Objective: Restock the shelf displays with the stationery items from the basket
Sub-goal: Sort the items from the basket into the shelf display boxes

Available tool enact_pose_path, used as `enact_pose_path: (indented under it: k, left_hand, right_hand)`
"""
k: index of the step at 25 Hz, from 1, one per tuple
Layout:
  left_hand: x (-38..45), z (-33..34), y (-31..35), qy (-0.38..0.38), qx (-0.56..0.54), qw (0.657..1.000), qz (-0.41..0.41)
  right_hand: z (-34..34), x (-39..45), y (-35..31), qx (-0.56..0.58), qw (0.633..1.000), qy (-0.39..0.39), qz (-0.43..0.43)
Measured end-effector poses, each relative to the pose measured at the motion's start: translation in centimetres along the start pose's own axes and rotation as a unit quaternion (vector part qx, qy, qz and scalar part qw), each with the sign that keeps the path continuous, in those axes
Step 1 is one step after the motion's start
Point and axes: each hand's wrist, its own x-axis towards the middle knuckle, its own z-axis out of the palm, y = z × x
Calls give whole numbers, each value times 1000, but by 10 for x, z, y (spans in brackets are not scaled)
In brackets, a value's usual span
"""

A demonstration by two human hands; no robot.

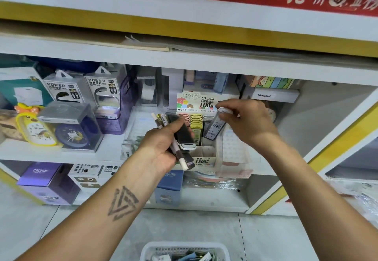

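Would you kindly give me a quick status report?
Left hand grips pens and dark cases. Right hand pinches clear pencil-lead case over cardboard display box. Nothing blocking.

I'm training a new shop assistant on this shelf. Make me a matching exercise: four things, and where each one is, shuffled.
Things:
1. lead refill case
2. bundle of pens
3. white basket
4. yellow duck clock

Places:
A. far left of the shelf
B. on the floor, bottom of view
C. held in the right hand
D. gripped in the left hand

Pairs: 1-C, 2-D, 3-B, 4-A
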Motion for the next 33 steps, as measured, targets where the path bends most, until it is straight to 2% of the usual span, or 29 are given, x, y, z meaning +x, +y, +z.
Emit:
enact_pose_path:
  k: [4, 9, 13, 15, 17, 18, 19, 21, 22, 24, 27, 31, 33]
  left_hand:
    - [-1, 1, -1, -14, -5, 1000, -23]
    - [0, -1, 1, -28, -12, 998, -50]
    - [-4, -3, 0, -45, 15, 997, -57]
    - [-7, -3, 0, -52, 23, 997, -59]
    - [-9, 0, 0, -54, 26, 997, -54]
    - [-9, 2, -1, -52, 22, 997, -46]
    - [-9, 3, 0, -49, 16, 998, -38]
    - [-10, 5, 0, -41, 17, 999, -24]
    - [-10, 6, 0, -34, 23, 999, -16]
    - [-9, 8, 0, -19, 28, 999, -1]
    - [-6, 7, -1, -13, 34, 999, 12]
    - [-6, 4, -2, -11, 54, 998, -1]
    - [-7, 4, 2, -15, 45, 999, -1]
  right_hand:
    - [18, -5, -1, -95, 991, -18, -93]
    - [29, -2, -1, -172, 979, -49, -97]
    - [31, -2, 0, -231, 968, -38, -85]
    - [29, -3, -4, -180, 981, -25, -71]
    - [26, -4, -14, 0, 999, -44, 7]
    - [22, -5, -20, 127, 986, -87, 68]
    - [18, -7, -27, 223, 957, -145, 115]
    - [14, -13, -33, 309, 907, -245, 147]
    - [13, -16, -35, 335, 889, -273, 151]
    - [12, -17, -34, 372, 877, -260, 155]
    - [7, -16, -24, 382, 895, -174, 152]
    - [-10, -16, -9, 401, 894, -164, 114]
    - [-20, -15, -6, 388, 908, -135, 83]
